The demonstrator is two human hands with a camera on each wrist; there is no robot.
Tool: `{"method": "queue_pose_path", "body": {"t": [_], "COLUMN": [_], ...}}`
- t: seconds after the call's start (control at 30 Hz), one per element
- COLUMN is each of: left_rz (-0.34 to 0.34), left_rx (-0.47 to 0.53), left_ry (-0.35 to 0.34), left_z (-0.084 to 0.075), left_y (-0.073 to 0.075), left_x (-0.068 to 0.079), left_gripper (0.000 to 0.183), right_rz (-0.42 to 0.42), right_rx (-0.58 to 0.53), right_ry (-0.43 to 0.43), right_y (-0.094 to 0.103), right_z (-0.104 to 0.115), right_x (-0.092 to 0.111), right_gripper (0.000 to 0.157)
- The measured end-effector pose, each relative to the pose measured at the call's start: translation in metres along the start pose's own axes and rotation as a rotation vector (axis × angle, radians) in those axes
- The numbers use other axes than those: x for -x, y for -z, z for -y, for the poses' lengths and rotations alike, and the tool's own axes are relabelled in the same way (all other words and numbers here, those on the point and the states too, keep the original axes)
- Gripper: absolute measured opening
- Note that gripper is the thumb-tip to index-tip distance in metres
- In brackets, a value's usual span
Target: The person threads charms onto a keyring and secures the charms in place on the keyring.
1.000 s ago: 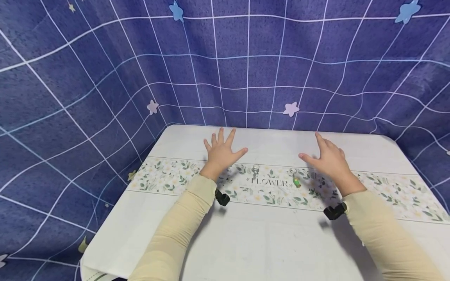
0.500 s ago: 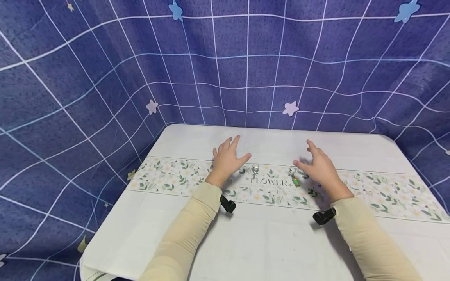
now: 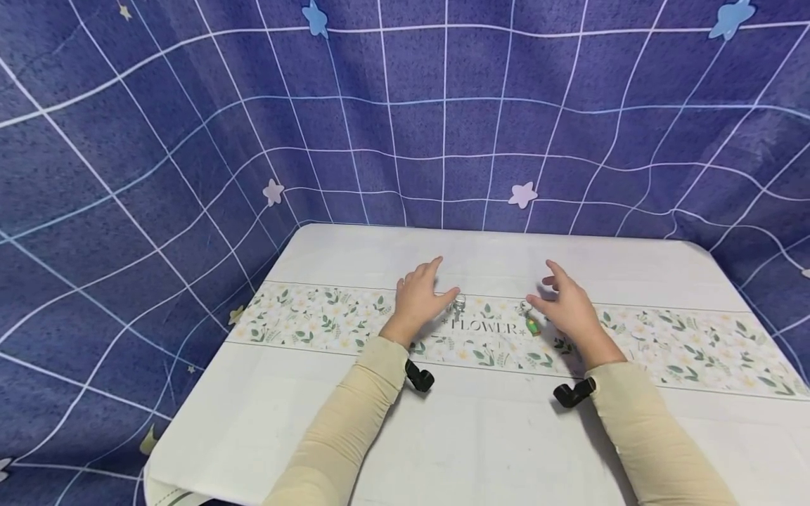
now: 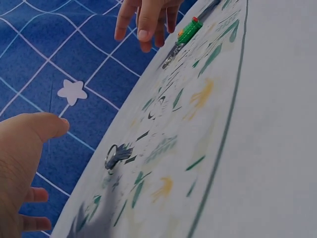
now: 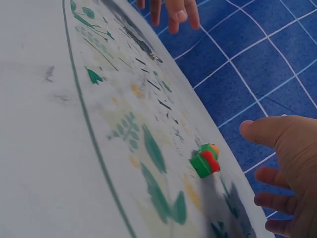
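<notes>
- Table (image 3: 481, 450) with a white top has a strip of flowers (image 3: 696, 351) going across it, from left to right.
- The word FLOWER (image 3: 484, 328) is printed in the middle of the strip.
- A small grey key ring (image 3: 460, 303) lies on the strip, just past the left end of the word, on its far side. The bit hooked on it is too small and blurry to name.
- A little green charm (image 3: 534, 326) with some red and orange on it lies on the strip too, just right of the word. Its silver ring (image 3: 526, 307) is on its far side.
- The left hand (image 3: 418, 299) is up in the air, left of the grey key ring. Its fingers are loose and apart, and it holds nothing. The thumb is near the ring but not touching.
- The right hand (image 3: 569, 303) is in the air on the right side of the charm. Its thumb and fingers are apart too, near the charm but not on it.
- Both arms have pale yellow sleeves (image 3: 348, 414), with a small black gadget (image 3: 420, 377) at each wrist.
- A blue curtain (image 3: 443, 133) with lines and stars hangs at the far side and the left.
</notes>
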State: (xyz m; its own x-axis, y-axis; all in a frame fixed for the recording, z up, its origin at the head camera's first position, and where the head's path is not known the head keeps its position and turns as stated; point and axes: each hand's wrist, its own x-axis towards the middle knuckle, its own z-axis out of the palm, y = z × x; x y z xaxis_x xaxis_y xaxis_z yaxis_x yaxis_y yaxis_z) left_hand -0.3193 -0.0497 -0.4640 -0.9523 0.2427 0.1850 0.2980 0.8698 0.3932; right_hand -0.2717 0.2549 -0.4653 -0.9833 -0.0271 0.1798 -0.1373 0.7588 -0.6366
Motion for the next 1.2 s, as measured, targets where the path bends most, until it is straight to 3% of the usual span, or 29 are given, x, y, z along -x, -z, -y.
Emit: {"method": "queue_pose_path", "body": {"t": [0.13, 0.53, 1.2], "left_rz": [0.018, -0.016, -0.026], "left_rx": [0.02, 0.043, 0.077], "left_ry": [0.002, -0.027, -0.124], "left_z": [-0.002, -0.007, -0.01], "left_y": [-0.004, -0.022, -0.034], "left_x": [0.001, 0.002, 0.002], "left_gripper": [0.079, 0.065, 0.042], "right_rz": [-0.003, -0.004, -0.029], "right_rx": [-0.011, 0.025, 0.119], "right_ry": [0.002, 0.023, 0.021], "right_y": [-0.006, -0.02, -0.028], "right_z": [-0.001, -0.004, -0.004], "right_x": [-0.001, 0.0, 0.002], "right_gripper": [0.085, 0.078, 0.063]}}
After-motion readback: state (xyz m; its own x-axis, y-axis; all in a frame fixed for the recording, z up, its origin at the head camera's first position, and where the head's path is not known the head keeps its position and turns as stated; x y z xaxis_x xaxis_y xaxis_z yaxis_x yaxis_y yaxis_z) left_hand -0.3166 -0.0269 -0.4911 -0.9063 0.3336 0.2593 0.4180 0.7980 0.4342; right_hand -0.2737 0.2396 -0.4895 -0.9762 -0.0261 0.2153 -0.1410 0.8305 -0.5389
